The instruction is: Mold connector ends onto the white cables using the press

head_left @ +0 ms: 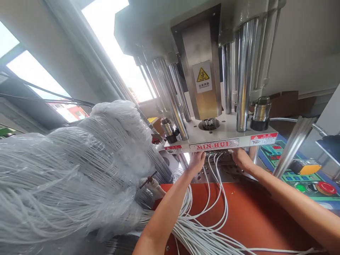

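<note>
My left hand (197,161) reaches under the front plate (239,142) of a press marked MIN-HUI. It is at the left end of a dark metal mold (225,159), and its fingertips are hidden by the plate. At the mold's right end is my right hand (241,159), its fingers also mostly hidden. Whether either hand grips the mold cannot be made out. Several white cables (219,173) run out of the mold between my hands. They curve down to a thick bundle of white cables (196,232) on the red-orange work surface (249,209).
Plastic-wrapped cable bundles (106,159) are piled at the left. Shiny press columns (245,78) flank a metal nozzle housing (203,71) with a hot-surface label. At right stands a control panel (289,177) with a red stop button (326,188). A T-handle clamp (148,179) sits left of my forearm.
</note>
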Available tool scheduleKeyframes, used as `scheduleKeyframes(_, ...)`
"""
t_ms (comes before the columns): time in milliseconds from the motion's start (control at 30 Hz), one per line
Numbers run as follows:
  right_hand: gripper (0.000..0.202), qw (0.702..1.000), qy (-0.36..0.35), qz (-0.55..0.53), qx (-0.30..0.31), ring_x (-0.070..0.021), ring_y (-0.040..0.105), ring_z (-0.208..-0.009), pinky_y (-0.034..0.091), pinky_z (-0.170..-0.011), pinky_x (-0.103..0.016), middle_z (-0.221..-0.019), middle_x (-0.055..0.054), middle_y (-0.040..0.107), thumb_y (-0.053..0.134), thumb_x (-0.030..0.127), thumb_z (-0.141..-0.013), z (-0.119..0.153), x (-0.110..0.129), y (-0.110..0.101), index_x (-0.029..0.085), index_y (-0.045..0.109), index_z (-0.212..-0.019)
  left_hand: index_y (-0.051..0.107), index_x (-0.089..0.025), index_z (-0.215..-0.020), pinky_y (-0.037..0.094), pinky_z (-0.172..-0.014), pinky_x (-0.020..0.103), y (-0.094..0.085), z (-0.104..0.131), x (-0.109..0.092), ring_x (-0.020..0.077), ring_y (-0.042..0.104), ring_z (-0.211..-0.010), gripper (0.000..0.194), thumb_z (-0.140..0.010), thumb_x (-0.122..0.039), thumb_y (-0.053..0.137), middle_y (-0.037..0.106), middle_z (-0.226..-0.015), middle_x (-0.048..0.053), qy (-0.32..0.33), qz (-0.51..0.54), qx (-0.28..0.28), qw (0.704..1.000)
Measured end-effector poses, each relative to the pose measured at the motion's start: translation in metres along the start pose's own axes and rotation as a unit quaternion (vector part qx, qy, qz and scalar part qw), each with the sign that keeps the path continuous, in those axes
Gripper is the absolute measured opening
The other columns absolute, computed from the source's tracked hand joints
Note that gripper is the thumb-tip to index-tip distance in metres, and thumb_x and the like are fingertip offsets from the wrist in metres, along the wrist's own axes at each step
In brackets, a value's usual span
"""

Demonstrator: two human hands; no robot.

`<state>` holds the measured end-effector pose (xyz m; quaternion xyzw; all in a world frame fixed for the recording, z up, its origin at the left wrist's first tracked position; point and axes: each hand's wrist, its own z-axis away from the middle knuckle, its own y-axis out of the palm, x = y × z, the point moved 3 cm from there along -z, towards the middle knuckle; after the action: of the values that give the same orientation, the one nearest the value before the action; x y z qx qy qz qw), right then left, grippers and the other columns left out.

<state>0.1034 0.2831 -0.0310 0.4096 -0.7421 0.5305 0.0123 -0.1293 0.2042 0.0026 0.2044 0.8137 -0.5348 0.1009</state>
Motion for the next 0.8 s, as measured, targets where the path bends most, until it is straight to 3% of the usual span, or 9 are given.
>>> scheduleKeyframes(100, 0.045, 1.000, 0.002, 0.028, 0.006, -0.0246, 0.061, -0.103, 0.047, -0.091, -0.033, -0.107, -0.015, 0.069, 0.039, 0.002, -0.073, 0.010, 0.005, 0.002, 0.012, 0.069, -0.106, 0.057, -0.029, -0.129, 0.032, -0.113, 0.044, 0.002, 0.013, -0.022, 0.0205, 0.044, -0.130, 0.035, -0.097, -0.025, 0.043, 0.058, -0.135, 0.000, 0.063, -0.040, -0.010, 0.997)
scheduleKeyframes(233, 0.048, 0.998, -0.027, 0.055, 0.025, -0.0250, 0.050, -0.121, 0.041, -0.100, -0.035, -0.127, -0.011, 0.062, 0.039, 0.000, -0.075, 0.020, 0.014, 0.007, 0.016, 0.071, -0.107, 0.057, -0.027, -0.127, 0.035, -0.110, 0.047, 0.016, 0.020, -0.038, 0.0234, 0.043, -0.128, 0.033, -0.097, -0.029, 0.043, 0.059, -0.133, 0.002, 0.065, -0.077, 0.001, 0.995)
scheduleKeyframes(367, 0.052, 0.988, -0.074, 0.122, 0.056, -0.0273, 0.044, -0.129, 0.035, -0.105, -0.046, -0.140, -0.009, 0.054, 0.036, 0.000, -0.081, 0.022, 0.026, 0.008, 0.018, 0.066, -0.121, 0.052, -0.026, -0.132, 0.036, -0.109, 0.048, 0.025, 0.015, -0.042, 0.0248, 0.043, -0.127, 0.036, -0.098, -0.032, 0.043, 0.058, -0.133, 0.002, 0.074, -0.097, 0.004, 0.993)
scheduleKeyframes(467, 0.054, 0.982, -0.082, 0.146, 0.087, -0.0261, 0.045, -0.129, 0.036, -0.106, -0.045, -0.139, -0.011, 0.055, 0.037, -0.001, -0.082, 0.019, 0.029, 0.003, 0.016, 0.061, -0.127, 0.050, -0.027, -0.135, 0.036, -0.109, 0.046, 0.025, 0.012, -0.042, 0.0245, 0.043, -0.125, 0.038, -0.098, -0.033, 0.041, 0.058, -0.133, 0.003, 0.080, -0.112, 0.003, 0.990)
scheduleKeyframes(600, 0.052, 0.982, -0.073, 0.143, 0.099, -0.0250, 0.049, -0.126, 0.039, -0.103, -0.039, -0.134, -0.011, 0.059, 0.039, -0.002, -0.080, 0.017, 0.032, 0.000, 0.015, 0.065, -0.122, 0.056, -0.027, -0.129, 0.037, -0.108, 0.047, 0.025, 0.013, -0.043, 0.0250, 0.046, -0.122, 0.036, -0.099, -0.037, 0.040, 0.058, -0.132, 0.002, 0.092, -0.136, 0.015, 0.986)
scheduleKeyframes(733, 0.044, 0.983, -0.059, 0.144, 0.101, -0.0346, 0.044, -0.129, 0.042, -0.099, -0.048, -0.140, -0.023, 0.050, 0.035, 0.002, -0.085, 0.018, 0.043, 0.005, 0.005, 0.065, -0.118, 0.055, -0.022, -0.131, 0.036, -0.110, 0.048, 0.024, 0.011, -0.045, 0.0269, 0.045, -0.126, 0.038, -0.097, -0.035, 0.044, 0.056, -0.134, 0.006, 0.102, -0.149, 0.041, 0.983)
scheduleKeyframes(800, 0.044, 0.984, -0.046, 0.135, 0.104, -0.0346, 0.047, -0.127, 0.047, -0.094, -0.045, -0.137, -0.025, 0.052, 0.035, 0.001, -0.084, 0.014, 0.048, 0.003, 0.004, 0.066, -0.115, 0.056, -0.022, -0.130, 0.037, -0.110, 0.047, 0.022, 0.008, -0.047, 0.0267, 0.045, -0.126, 0.037, -0.097, -0.034, 0.043, 0.057, -0.134, 0.006, 0.095, -0.138, 0.072, 0.983)
